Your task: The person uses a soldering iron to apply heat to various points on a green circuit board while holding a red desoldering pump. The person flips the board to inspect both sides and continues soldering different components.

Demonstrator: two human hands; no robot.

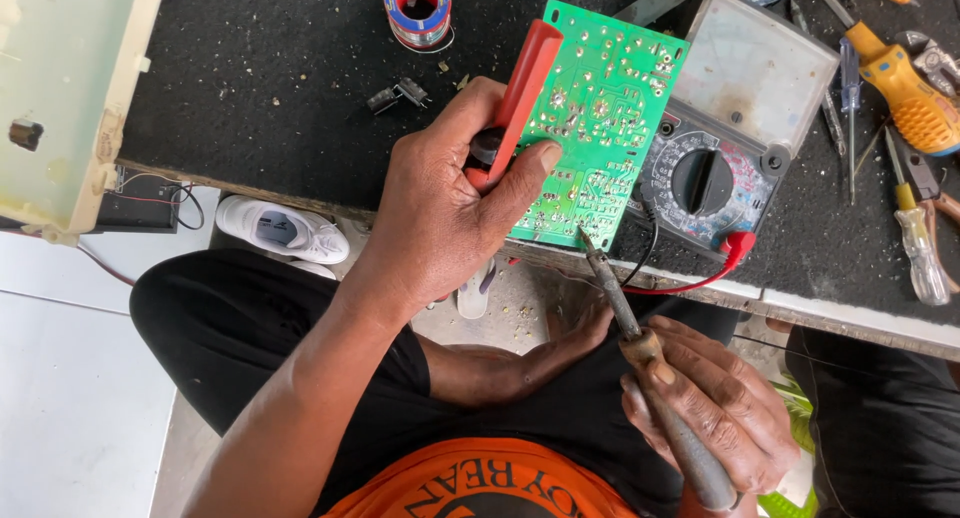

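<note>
Head view showed the left hand (440,213) clamped around a red tool (520,93) and a green circuit board (598,123), held over the black bench (260,98). The right hand (715,413) gripped a soldering iron (640,348), tip at the board's lower edge, beside a multimeter (715,173).

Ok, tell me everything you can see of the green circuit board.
The green circuit board is a flat rectangle, shown solder side up: pale traces and many small silvery solder points cover it. It is held tilted above the dark workbench, partly over an analog multimeter. The left hand grips its left edge, thumb pressed on the face, together with a red tool lying along that edge. The tip of a soldering iron, held in the right hand, meets the board's lower edge.
</note>
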